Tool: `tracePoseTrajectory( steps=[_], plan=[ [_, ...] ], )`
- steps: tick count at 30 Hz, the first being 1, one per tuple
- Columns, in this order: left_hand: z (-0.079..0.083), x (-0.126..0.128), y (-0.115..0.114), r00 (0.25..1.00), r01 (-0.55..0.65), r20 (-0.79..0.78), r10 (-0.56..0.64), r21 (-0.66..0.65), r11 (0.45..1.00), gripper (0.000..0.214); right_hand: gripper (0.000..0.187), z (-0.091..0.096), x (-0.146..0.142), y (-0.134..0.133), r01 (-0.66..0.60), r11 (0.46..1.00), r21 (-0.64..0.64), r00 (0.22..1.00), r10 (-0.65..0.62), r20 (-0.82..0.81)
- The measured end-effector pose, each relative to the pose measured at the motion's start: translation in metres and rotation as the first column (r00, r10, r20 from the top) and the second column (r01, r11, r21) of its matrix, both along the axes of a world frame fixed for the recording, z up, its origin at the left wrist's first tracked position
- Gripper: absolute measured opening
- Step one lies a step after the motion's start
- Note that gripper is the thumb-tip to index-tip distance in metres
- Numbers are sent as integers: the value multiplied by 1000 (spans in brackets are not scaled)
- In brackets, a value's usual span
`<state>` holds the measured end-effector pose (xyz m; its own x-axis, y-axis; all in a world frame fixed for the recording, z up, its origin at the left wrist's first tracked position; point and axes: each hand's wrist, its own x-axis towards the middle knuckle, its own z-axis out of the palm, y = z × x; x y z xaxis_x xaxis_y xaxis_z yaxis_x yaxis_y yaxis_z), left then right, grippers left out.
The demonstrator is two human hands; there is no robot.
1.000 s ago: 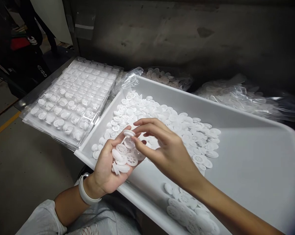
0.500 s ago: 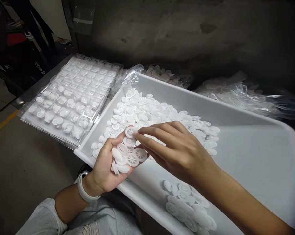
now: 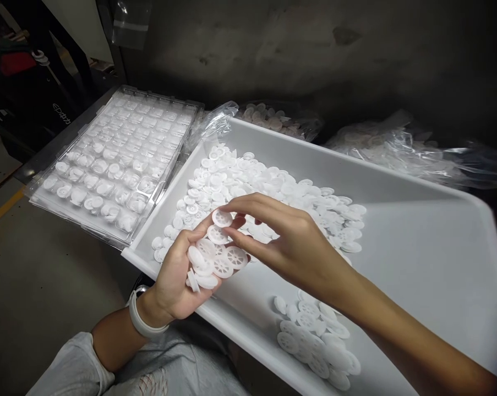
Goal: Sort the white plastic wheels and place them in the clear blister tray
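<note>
My left hand (image 3: 181, 275) is cupped palm up over the near rim of a white bin (image 3: 417, 242). It holds several small white plastic wheels (image 3: 215, 258) stacked in the palm. My right hand (image 3: 289, 242) reaches across from the right. Its thumb and fingertips pinch one white wheel (image 3: 222, 218) at the top of that handful. A big heap of the same wheels (image 3: 265, 192) lies in the bin behind both hands. A smaller heap of wheels (image 3: 314, 335) sits in the bin under my right forearm.
A clear blister tray (image 3: 120, 159) with rows of pockets lies left of the bin; its near rows hold wheels. Plastic bags of more wheels (image 3: 397, 151) lie behind the bin against a dark wall. Concrete floor with a yellow line shows at lower left.
My right hand's fingers have gone from lying stretched over the handful to curling into a pinch on the top wheel. My left hand has stayed put. The view has shifted slightly.
</note>
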<state>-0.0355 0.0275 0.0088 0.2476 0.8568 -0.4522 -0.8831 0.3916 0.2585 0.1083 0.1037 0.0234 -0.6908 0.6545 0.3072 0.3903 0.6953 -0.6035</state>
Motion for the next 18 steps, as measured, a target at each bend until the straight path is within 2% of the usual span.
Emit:
tracePoseTrajectory(
  steps=[9,18],
  plan=[
    [-1,1,-2,1000,-14,28,13,31,999,45,19,-1,0,-1,78,996,-52,997,-79,-6],
    [-3,-1,2,998,-37,52,35,36,999,46,23,-4,2,1,59,997,50,998,-57,-24]
  ],
)
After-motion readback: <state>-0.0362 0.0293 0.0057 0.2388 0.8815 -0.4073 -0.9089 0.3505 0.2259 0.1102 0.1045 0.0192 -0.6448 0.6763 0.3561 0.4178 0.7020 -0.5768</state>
